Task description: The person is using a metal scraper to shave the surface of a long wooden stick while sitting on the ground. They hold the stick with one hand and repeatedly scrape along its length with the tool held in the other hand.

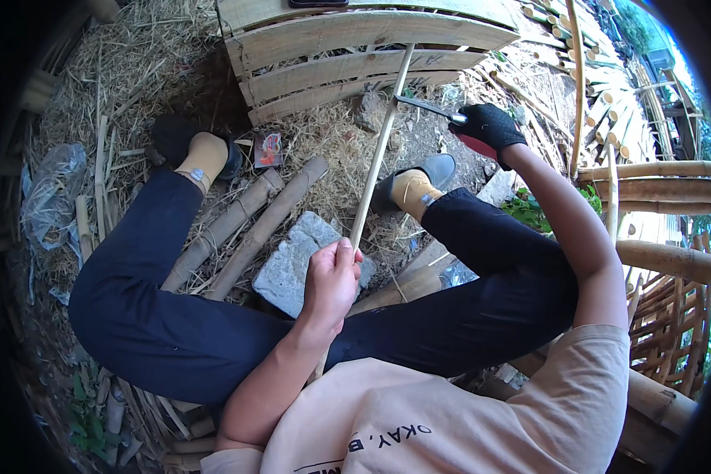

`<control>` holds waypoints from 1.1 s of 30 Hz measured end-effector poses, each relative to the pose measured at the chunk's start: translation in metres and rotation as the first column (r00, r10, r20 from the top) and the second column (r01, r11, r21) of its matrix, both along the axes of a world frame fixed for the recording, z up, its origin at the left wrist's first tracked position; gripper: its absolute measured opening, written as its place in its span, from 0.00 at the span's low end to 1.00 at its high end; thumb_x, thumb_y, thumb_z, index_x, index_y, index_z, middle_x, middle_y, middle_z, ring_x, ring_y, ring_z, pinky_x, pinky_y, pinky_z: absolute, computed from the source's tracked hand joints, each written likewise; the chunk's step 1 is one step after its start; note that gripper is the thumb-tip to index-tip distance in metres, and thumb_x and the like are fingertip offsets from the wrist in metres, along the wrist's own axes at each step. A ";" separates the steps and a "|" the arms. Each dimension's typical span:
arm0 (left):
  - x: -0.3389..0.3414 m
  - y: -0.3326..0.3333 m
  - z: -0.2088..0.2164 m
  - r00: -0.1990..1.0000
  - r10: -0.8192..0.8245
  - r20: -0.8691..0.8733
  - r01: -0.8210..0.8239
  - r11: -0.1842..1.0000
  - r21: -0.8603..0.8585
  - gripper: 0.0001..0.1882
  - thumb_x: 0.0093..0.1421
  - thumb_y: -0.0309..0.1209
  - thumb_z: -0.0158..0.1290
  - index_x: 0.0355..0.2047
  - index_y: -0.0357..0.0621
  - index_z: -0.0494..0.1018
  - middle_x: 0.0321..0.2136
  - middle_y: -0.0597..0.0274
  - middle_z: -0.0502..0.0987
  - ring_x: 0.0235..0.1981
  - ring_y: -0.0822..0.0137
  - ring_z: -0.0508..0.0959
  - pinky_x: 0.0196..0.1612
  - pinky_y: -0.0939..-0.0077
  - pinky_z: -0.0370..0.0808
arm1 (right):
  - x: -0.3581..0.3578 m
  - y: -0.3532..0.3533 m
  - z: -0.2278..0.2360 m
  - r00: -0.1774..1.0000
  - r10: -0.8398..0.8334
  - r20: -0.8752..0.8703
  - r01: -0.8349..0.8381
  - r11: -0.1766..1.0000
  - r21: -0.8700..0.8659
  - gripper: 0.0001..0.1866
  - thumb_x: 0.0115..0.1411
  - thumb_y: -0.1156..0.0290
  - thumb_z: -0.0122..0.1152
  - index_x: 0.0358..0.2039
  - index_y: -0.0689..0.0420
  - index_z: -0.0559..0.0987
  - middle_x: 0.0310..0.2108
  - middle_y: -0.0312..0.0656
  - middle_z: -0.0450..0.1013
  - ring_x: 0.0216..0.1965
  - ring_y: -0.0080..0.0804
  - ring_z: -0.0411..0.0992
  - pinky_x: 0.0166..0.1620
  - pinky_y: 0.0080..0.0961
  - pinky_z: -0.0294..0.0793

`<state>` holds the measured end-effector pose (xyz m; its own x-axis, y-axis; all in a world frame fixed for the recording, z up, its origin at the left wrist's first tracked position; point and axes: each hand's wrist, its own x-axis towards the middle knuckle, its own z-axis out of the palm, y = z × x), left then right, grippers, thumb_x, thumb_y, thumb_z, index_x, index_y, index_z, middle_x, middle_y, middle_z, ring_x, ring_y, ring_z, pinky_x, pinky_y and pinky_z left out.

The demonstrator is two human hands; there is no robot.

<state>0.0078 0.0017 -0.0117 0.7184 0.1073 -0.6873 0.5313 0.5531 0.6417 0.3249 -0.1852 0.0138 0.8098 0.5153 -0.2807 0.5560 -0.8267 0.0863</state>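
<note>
My bare left hand [332, 280] is closed around a long, pale bamboo strip [378, 154], thumb lying along it. From my lap the strip slants up and away to a wooden slatted crate [355, 59], where its far end rests against the slats. My right hand [488, 130], in a black and red glove, grips a knife [430, 107] by its handle. The blade points left and meets the strip near its far end. Whether the edge cuts into it is too small to tell.
A grey stone block [300, 261] and bamboo poles [268, 225] lie between my legs. A clear plastic bag [55, 186] is on the straw at left. Cut bamboo [608, 118] is stacked at far right, beyond an upright pole [578, 87]. Horizontal bamboo rails [663, 189] stand near my right elbow.
</note>
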 end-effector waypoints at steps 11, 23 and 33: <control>-0.001 -0.002 -0.003 1.000 -0.002 0.003 0.002 0.999 0.041 0.17 0.74 0.41 0.36 0.31 0.46 0.65 0.14 0.81 0.56 0.12 0.86 0.51 0.14 0.86 0.47 | -0.061 0.041 -0.011 0.889 0.348 -0.299 -0.339 0.937 0.082 0.14 0.51 0.58 0.62 0.33 0.53 0.82 0.32 0.53 0.79 0.38 0.52 0.78 0.43 0.43 0.76; -0.004 -0.008 -0.006 0.997 -0.058 0.052 0.055 0.997 0.061 0.17 0.74 0.40 0.36 0.30 0.45 0.65 0.15 0.81 0.56 0.13 0.86 0.52 0.15 0.86 0.48 | 0.018 0.018 -0.012 0.993 0.115 0.014 -0.114 0.993 -0.025 0.17 0.54 0.53 0.63 0.36 0.52 0.84 0.32 0.51 0.79 0.37 0.49 0.79 0.43 0.42 0.77; 0.002 0.002 -0.007 0.998 0.055 0.007 -0.055 0.998 -0.026 0.14 0.73 0.39 0.40 0.32 0.46 0.67 0.15 0.82 0.58 0.12 0.87 0.53 0.15 0.87 0.48 | -0.056 0.040 -0.010 0.919 0.271 -0.288 -0.242 0.961 0.134 0.20 0.56 0.46 0.61 0.37 0.50 0.83 0.31 0.51 0.79 0.35 0.52 0.78 0.42 0.43 0.76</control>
<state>0.0097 0.0040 -0.0183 0.7174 0.1291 -0.6846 0.4947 0.5974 0.6311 0.2684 -0.1454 0.0041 0.5314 0.7299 -0.4300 0.7377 -0.6483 -0.1887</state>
